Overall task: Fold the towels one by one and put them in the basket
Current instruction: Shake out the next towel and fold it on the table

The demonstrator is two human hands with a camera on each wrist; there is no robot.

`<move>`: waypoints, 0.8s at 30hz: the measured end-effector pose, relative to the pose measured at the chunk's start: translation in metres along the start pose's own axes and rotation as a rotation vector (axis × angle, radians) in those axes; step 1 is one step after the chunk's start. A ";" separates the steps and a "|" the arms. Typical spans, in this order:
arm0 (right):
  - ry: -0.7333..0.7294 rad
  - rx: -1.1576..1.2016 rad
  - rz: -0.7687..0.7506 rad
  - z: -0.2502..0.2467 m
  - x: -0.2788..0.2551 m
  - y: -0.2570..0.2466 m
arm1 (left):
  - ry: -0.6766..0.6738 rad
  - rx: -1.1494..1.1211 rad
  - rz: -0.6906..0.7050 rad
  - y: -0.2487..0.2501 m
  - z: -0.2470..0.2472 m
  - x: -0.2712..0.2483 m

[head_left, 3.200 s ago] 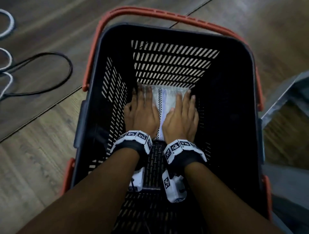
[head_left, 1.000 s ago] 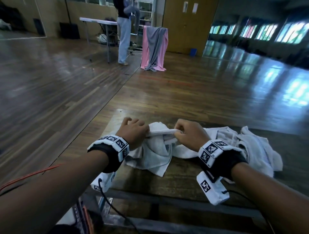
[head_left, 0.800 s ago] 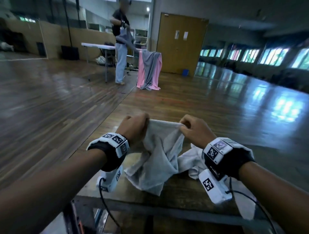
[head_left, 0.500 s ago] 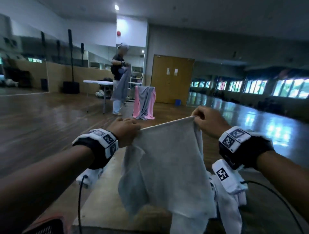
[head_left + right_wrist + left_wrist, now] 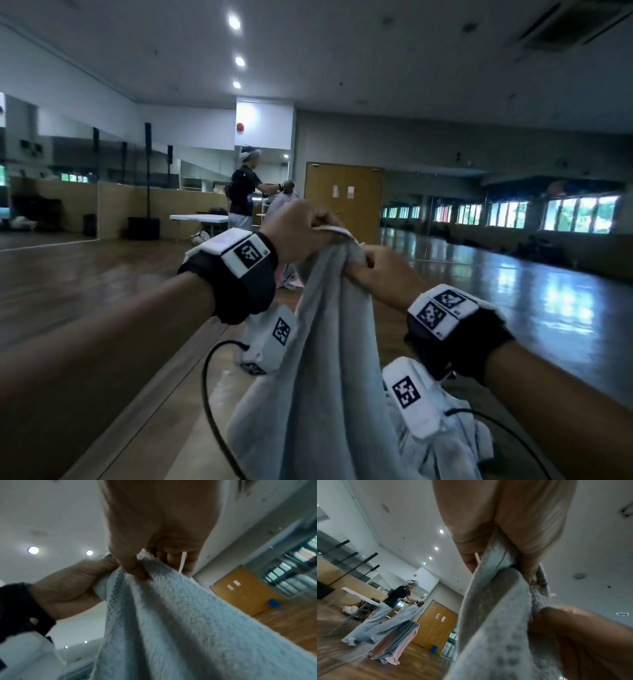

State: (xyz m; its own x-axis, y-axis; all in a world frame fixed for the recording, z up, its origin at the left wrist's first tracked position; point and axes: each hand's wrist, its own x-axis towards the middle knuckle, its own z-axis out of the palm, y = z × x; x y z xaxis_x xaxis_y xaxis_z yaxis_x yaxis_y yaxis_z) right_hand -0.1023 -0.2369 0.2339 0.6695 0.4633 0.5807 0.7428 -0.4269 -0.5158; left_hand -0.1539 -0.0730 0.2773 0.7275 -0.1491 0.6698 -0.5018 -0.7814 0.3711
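Head view: the left hand (image 5: 298, 229) and the right hand (image 5: 383, 274) are raised close together, each grip clenched on the top edge of a pale grey towel (image 5: 329, 359), which hangs bunched between the forearms down toward the worktop (image 5: 191, 404). More pale towels (image 5: 459, 448) lie heaped at the lower right. Far behind, another person (image 5: 241, 195) stands by a white table (image 5: 198, 217) near a wooden door (image 5: 346, 198).

Left wrist view: the left hand's fingers (image 5: 537, 536) and thumb pinch the towel (image 5: 491, 635) hem; the right hand (image 5: 583, 635) grasps it just beside.

Right wrist view: the right hand (image 5: 157, 524) pinches the towel (image 5: 171, 628) edge, the left hand (image 5: 72, 585) touching it.
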 end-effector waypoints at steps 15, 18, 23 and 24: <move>0.062 0.134 0.129 -0.010 -0.001 0.005 | -0.193 -0.291 -0.238 -0.067 0.007 -0.047; -0.048 0.244 0.209 -0.013 -0.006 0.001 | -0.149 -0.412 -0.271 -0.072 0.015 -0.052; -0.261 0.166 0.172 -0.007 -0.020 0.003 | -0.023 -0.450 -0.290 -0.058 0.030 -0.049; -0.261 0.155 0.147 -0.006 -0.022 0.003 | -0.011 -0.441 -0.258 -0.053 0.032 -0.047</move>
State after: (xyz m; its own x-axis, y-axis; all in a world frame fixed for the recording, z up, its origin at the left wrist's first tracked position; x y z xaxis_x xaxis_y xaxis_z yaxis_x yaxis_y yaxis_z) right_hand -0.1144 -0.2535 0.2234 0.7344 0.5975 0.3220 0.6172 -0.3904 -0.6832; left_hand -0.1463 -0.0439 0.2050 0.8572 0.0066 0.5150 -0.4535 -0.4641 0.7609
